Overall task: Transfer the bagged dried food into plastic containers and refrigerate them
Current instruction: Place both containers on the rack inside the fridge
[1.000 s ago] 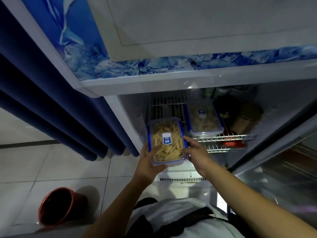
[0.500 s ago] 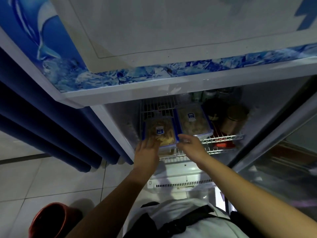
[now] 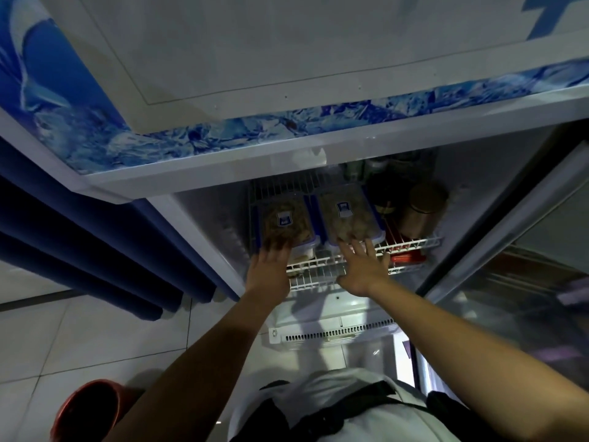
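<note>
Two clear plastic containers with blue rims and blue labels lie side by side on the white wire shelf (image 3: 411,244) inside the open fridge. The left container (image 3: 285,220) holds pale dried strips; my left hand (image 3: 269,266) presses its near end with straight fingers. The right container (image 3: 349,215) holds darker dried food; my right hand (image 3: 363,266) has spread fingers touching its near edge. Neither hand grips anything.
Dark jars and a brass-coloured tin (image 3: 420,212) stand to the right of the containers. A red item (image 3: 406,257) sits on a lower shelf. The glass fridge door (image 3: 526,266) hangs open at right. Blue curtains (image 3: 95,250) and a red bucket (image 3: 86,409) are at left.
The left container went from being held in front of the fridge onto the wire shelf and was pushed deeper. Both hands let go and now lie flat at the containers' near ends.
</note>
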Tool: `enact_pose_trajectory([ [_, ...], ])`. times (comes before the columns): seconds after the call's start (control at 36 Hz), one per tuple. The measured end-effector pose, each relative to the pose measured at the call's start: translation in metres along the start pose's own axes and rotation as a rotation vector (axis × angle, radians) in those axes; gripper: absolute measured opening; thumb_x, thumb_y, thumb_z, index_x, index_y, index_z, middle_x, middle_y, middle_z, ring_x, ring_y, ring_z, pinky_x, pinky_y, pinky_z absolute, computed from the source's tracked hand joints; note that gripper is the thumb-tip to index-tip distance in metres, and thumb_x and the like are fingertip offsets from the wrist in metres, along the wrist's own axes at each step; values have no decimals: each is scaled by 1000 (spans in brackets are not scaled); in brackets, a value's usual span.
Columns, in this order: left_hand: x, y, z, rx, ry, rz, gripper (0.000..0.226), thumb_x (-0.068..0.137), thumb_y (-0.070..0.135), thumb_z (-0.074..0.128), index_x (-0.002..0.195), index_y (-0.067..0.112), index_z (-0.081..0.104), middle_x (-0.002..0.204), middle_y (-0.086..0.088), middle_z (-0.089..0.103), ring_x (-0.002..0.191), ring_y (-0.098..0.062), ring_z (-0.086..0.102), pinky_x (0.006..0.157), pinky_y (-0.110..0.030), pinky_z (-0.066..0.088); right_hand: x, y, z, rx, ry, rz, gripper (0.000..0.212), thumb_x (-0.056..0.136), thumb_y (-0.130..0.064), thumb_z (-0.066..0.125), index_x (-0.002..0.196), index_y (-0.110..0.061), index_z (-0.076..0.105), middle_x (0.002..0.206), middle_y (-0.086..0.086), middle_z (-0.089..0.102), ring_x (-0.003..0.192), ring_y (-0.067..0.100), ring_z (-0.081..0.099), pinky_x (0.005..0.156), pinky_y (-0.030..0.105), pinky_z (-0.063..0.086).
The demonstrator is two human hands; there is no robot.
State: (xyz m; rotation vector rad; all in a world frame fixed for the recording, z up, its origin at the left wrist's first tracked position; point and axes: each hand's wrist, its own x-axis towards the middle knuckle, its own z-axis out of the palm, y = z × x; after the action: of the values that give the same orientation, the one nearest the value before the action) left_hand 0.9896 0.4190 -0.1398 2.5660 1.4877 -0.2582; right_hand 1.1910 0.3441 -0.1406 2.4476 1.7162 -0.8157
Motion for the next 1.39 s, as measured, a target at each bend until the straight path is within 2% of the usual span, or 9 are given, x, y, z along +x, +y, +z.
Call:
enact_pose_trajectory([
  [0.28,15,-3,-5,-66,-107,-9,87,90,42,63,157,35,8,165,-10,13,149,-38,16,119,-50,25,2,3,6,-3,12,-5,93,91,-47,59,157,-32,-5,166,-2,-9,150,27,-19,119,61,5],
  [0.5,3,11,5,-122,-182,-66,92,89,24,62,157,32,1,165,-16,-4,152,-40,-4,123,-50,7,3,0,4,35,10,5,93,90,-44,60,157,-32,-3,166,-4,-7,150,27,-18,118,61,9],
  [0.64,4,8,8,-150,-169,-41,91,90,23,62,158,33,2,166,-15,-4,151,-40,-5,124,-51,9,4,-1,6,58,6,18,92,90,-41,61,157,-32,-2,166,-3,-6,150,28,-18,118,61,10],
  [0.69,6,8,6,-162,-181,-39,87,88,23,63,157,34,11,165,-14,-1,151,-41,-3,123,-53,12,4,-1,6,57,7,18,91,91,-40,60,157,-31,-2,166,-2,-6,150,28,-18,118,61,10],
  [0.78,3,17,7,37,-306,3,55,90,34,60,144,33,48,166,-12,-12,149,-47,-11,123,-58,2,4,-5,4,72,5,26,92,90,-38,61,157,-32,-1,166,-2,-6,150,29,-18,118,62,9],
  [0.86,0,34,11,45,-321,-40,51,91,46,53,140,32,54,165,-12,-18,147,-50,-16,121,-57,-7,5,-9,2,75,-4,33,94,88,-38,63,157,-32,-1,166,-2,-6,151,30,-16,117,63,11],
  [1.03,8,23,-2,-222,-184,-36,86,79,33,66,152,42,22,155,-10,29,143,-41,25,117,-53,27,4,-6,1,89,-6,37,95,89,-38,63,157,-33,-3,166,-3,-9,150,29,-18,117,62,7],
  [1.14,7,27,-5,-168,-191,-56,91,83,33,68,156,25,14,154,-11,26,140,-40,26,115,-50,32,3,-6,2,92,-7,32,95,88,-38,63,157,-33,-3,166,-3,-8,151,28,-17,117,63,8],
  [1.39,6,25,-8,-171,-196,-53,87,83,25,65,156,27,17,156,-8,20,140,-41,22,116,-50,31,1,-10,3,89,-8,43,95,89,-36,63,157,-33,-4,166,-2,-10,150,30,-20,118,64,6],
])
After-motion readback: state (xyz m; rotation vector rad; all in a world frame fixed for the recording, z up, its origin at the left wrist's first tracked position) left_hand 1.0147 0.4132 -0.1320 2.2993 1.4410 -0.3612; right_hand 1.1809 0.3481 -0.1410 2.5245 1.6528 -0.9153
